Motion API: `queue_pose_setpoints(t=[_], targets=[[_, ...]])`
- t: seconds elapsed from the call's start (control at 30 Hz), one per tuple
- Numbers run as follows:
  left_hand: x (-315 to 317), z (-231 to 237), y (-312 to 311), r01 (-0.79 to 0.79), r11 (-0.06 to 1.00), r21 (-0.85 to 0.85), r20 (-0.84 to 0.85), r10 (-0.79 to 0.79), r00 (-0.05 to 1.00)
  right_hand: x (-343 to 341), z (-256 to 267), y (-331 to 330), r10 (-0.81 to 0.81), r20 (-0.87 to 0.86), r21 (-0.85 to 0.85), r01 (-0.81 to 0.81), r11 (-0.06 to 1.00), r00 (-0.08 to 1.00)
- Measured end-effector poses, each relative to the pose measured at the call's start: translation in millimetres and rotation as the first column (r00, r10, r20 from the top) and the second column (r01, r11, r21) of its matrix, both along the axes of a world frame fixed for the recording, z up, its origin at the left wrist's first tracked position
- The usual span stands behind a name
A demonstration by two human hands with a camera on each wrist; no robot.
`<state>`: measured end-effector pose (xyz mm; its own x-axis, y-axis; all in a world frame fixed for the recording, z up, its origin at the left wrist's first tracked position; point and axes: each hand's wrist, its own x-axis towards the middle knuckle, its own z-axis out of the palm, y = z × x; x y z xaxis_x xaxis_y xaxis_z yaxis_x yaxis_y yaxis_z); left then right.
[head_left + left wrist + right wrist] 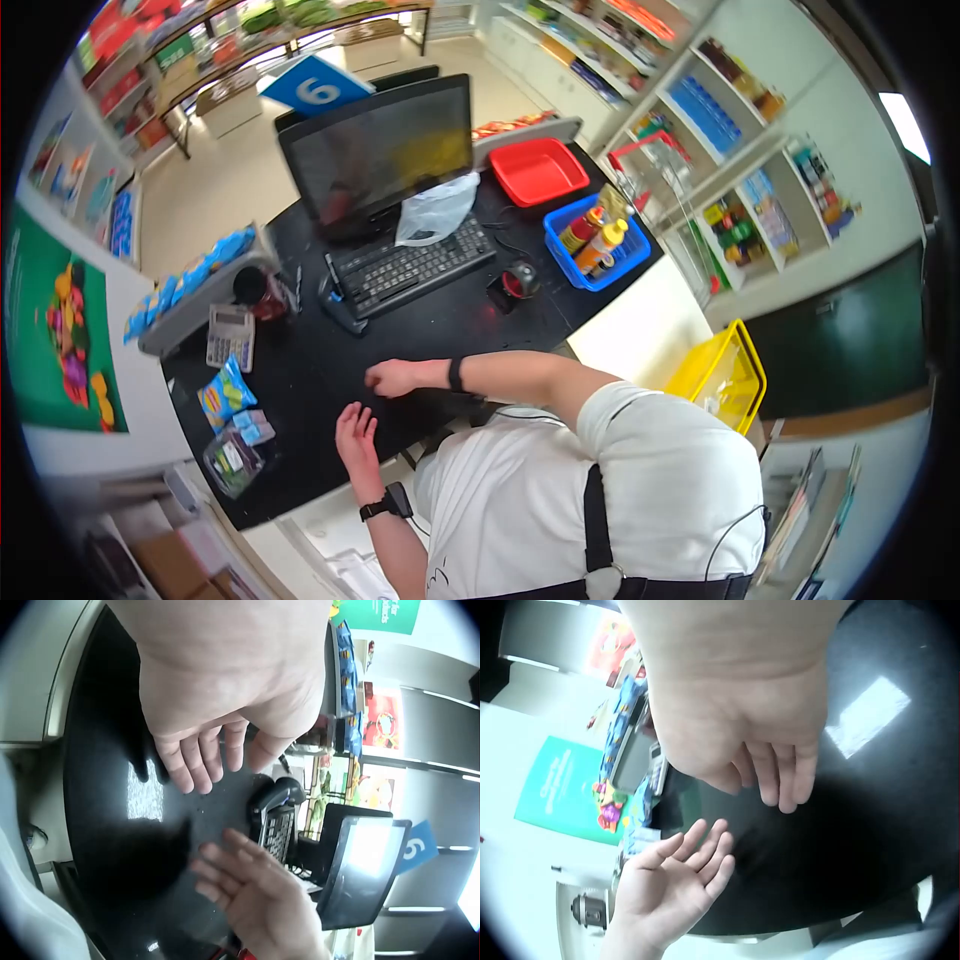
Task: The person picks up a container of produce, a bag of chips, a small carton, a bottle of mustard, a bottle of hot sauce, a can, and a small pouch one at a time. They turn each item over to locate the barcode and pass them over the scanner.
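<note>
Both hands are over the black counter [330, 370], apart from each other and holding nothing. My left hand [358, 440] is near the counter's front edge, fingers loosely bent; the left wrist view has it [225, 697] at the top, and the right wrist view shows its palm [667, 889]. My right hand [393, 378] lies a little farther in, its fingers hanging relaxed in the right wrist view [742, 727]. To the left on the counter are a blue snack bag [226, 393], small pale packs [254, 427] and a clear plastic pack [232, 462].
A keyboard [415, 265], monitor [385, 150], plastic bag [437, 212] and scanner [343, 308] stand beyond the hands. A calculator [231, 336] is at left. Right are a blue basket [598, 284] with bottles, a red tray [538, 172] and yellow baskets [725, 375].
</note>
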<state>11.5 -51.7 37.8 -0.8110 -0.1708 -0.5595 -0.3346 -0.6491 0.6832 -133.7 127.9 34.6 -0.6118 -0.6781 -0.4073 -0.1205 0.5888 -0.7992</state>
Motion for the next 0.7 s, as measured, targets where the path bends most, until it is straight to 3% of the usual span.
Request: queue_pose_setpoints(t=[0.1, 0.2, 0.27, 0.43, 0.53, 0.57, 0.67, 0.7], targets=[[-21.2, 14.2, 24.3, 0.166, 0.986, 0.004, 0.032, -0.166, 0.986, 2.1, 13.2, 85.3, -0.17, 0.323, 0.132, 0.134, 0.982, 0.931], [-47.9, 27.4, 51.0, 0.325, 0.946, -0.014, 0.048, -0.324, 0.945, 17.9, 14.3, 153.4, -0.25, 0.338, 0.115, 0.224, 0.968, 0.907], [-68.8, 35.8, 72.1, 0.43, 0.902, -0.046, 0.047, -0.428, 0.902, 32.9, 29.6, 186.3, -0.361, 0.439, 0.086, 0.362, 0.928, 0.823], [-107.1, 56.7, 139.5, 0.684, 0.721, -0.112, 0.035, -0.685, 0.728, 64.4, 45.8, 241.9, -0.507, 0.416, 0.041, 0.541, 0.84, 0.755], [-122.5, 70.8, 187.9, 0.857, 0.492, -0.153, 0.041, -0.863, 0.503, 72.5, 37.5, 276.6, -0.636, 0.327, -0.011, 0.676, 0.737, 0.699], [-126.4, 75.3, 205.2, 0.865, 0.475, -0.16, 0.049, -0.872, 0.488, 74.1, 38.0, 289.9, -0.645, 0.332, -0.02, 0.689, 0.724, 0.688], [-136.6, 89.0, 260.3, 0.933, 0.28, -0.227, 0.019, -0.956, 0.292, 75.5, 42.3, 335.0, -0.771, 0.229, 0.007, 0.791, 0.611, 0.594], [-140.0, 94.0, 278.4, 0.935, 0.271, -0.23, 0.025, -0.958, 0.284, 76.5, 38.5, 349.9, -0.845, 0.033, 0.023, 0.845, 0.534, 0.534]])
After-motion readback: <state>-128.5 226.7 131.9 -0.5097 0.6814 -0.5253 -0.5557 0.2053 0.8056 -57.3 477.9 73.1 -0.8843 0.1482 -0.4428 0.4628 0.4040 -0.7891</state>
